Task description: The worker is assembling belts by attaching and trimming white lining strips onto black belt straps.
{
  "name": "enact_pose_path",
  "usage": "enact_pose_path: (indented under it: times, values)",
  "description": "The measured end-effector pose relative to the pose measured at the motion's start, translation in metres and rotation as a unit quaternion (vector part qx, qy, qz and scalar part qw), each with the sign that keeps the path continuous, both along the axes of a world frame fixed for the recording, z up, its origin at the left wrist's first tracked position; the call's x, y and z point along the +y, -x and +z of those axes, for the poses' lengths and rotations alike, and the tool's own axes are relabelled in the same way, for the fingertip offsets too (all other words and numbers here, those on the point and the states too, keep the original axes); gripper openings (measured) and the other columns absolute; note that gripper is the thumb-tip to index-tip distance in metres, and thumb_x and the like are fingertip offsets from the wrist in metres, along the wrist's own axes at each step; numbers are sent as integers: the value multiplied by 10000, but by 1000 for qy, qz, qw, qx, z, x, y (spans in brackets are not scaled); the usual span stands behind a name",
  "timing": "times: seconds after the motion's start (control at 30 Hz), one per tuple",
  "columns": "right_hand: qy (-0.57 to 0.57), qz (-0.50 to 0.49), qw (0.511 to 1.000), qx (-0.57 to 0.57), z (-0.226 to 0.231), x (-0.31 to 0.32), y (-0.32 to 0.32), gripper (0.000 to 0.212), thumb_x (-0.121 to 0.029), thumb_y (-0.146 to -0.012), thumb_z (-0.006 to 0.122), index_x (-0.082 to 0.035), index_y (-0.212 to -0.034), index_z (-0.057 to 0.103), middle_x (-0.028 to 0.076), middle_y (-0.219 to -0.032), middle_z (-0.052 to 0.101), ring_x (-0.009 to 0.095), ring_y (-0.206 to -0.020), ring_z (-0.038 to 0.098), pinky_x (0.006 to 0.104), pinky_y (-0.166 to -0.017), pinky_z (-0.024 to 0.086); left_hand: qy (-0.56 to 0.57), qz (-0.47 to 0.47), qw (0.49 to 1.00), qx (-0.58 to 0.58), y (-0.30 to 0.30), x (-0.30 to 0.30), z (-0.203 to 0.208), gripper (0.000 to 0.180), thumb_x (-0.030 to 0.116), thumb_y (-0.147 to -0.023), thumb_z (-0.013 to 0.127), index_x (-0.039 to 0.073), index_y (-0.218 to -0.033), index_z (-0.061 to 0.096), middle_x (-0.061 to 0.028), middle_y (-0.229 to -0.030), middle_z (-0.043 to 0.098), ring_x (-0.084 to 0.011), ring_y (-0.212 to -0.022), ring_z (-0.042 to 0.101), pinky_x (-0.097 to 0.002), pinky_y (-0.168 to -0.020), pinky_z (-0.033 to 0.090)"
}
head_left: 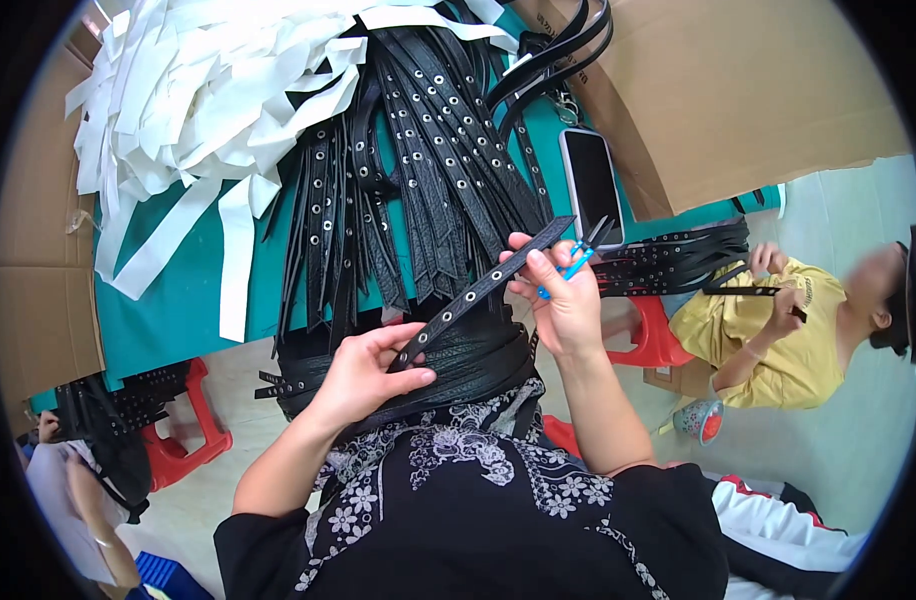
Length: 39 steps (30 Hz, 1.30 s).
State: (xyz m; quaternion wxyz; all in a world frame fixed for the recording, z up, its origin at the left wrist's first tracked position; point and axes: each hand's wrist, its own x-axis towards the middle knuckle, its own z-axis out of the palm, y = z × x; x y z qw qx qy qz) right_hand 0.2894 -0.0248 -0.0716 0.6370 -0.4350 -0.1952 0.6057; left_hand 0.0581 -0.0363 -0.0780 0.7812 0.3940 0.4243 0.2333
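Note:
A black leather strap (465,301) with metal eyelets runs diagonally between my two hands. My left hand (366,375) pinches its lower end between thumb and fingers. My right hand (561,300) grips it near the pointed upper end and also holds small blue-handled snips (575,262), their dark blades pointing up and away. More black straps (433,395) lie bundled across my lap, just under the held one. Beyond my hands, a thick pile of eyeleted straps (428,150) hangs over the near edge of the green table (178,325).
White strips (208,100) are heaped at the table's far left. A phone (590,180) lies right of the straps, beside a cardboard box (748,90). At right, a person in yellow (808,340) handles a strap; another person (73,500) sits at left. Red stools (183,435) stand nearby.

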Motion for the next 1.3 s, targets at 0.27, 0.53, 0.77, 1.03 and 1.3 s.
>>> enact_pose_path:
  times: [0.27,0.53,0.77,1.03,1.3]
  values:
    - [21,-150,971,-186,4,-24,-61,234,-53,-813,590,-147,-750,385,121,-924,623,194,-798,627,223,-514,492,-109,-171,975,96,50,-26,-14,450,50,-755,655,-13,-1170,492,-3,-781,589,-11,-680,496,-183,-624,434]
    - [177,16,657,-733,52,-56,-90,337,-149,-740,684,-45,-618,387,20,-506,433,69,-470,418,252,-422,348,-311,-302,901,32,-30,-34,-18,303,111,-846,526,24,-1136,513,-87,-793,537,-161,-636,577,-282,-585,475]
    - [-88,117,737,-660,42,13,22,231,-99,-757,653,-7,-707,447,87,-662,570,123,-567,501,256,-521,416,-573,-277,760,131,-66,-50,-56,318,178,-719,630,50,-1006,584,-68,-797,509,-218,-817,525,-324,-703,458]
    - [-261,123,642,-710,30,110,126,246,-108,-716,650,-19,-761,425,139,-666,520,339,-660,537,412,-547,411,-531,-141,823,143,0,-33,-35,271,207,-757,611,69,-989,589,-64,-780,549,-225,-732,568,-318,-640,471]
    - [-119,236,829,-494,28,126,127,248,-93,-726,648,-70,-701,402,26,-686,540,143,-624,551,283,-588,456,-494,9,861,120,61,-22,3,169,70,-747,624,41,-914,616,-67,-667,558,-192,-591,549,-288,-526,435]
